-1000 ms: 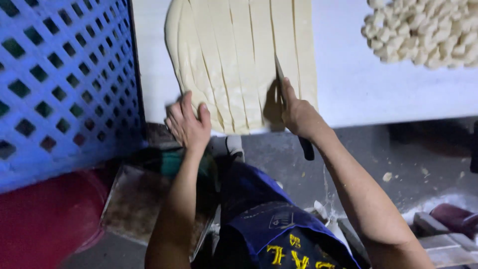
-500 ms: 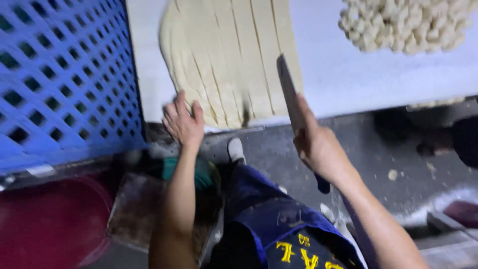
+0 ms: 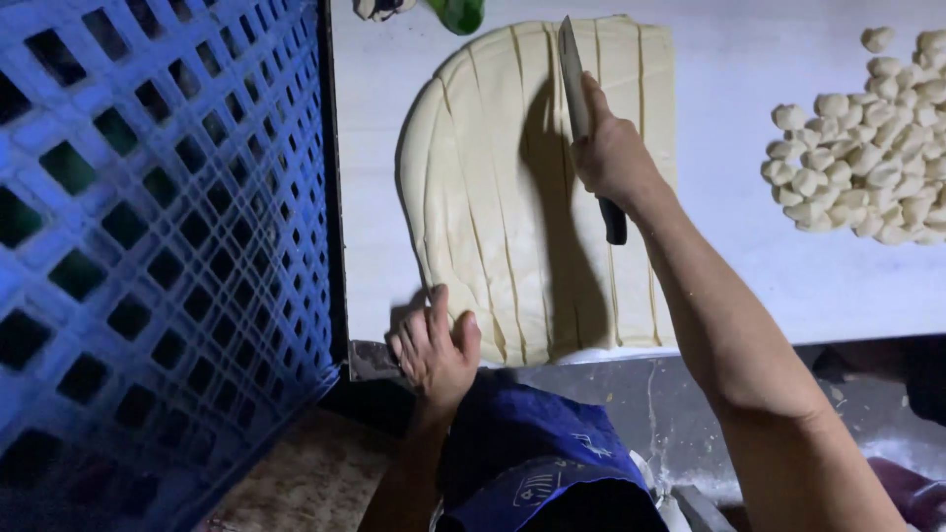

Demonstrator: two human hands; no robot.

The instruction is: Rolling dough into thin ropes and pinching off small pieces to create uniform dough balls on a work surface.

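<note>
On the white board, right hand [image 3: 613, 148], fist closed on the knife [image 3: 574, 74], has returned to the dough sheet [image 3: 512, 187]; blade toward 12. Left hand [image 3: 434, 345], loosely curled, grips the 6 o'clock edge.

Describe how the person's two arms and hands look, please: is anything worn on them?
Both arms are bare, with no sleeves in view. The left hand and right hand wear no gloves; no rings or watch are visible. A blue apron covers the lap.
</note>
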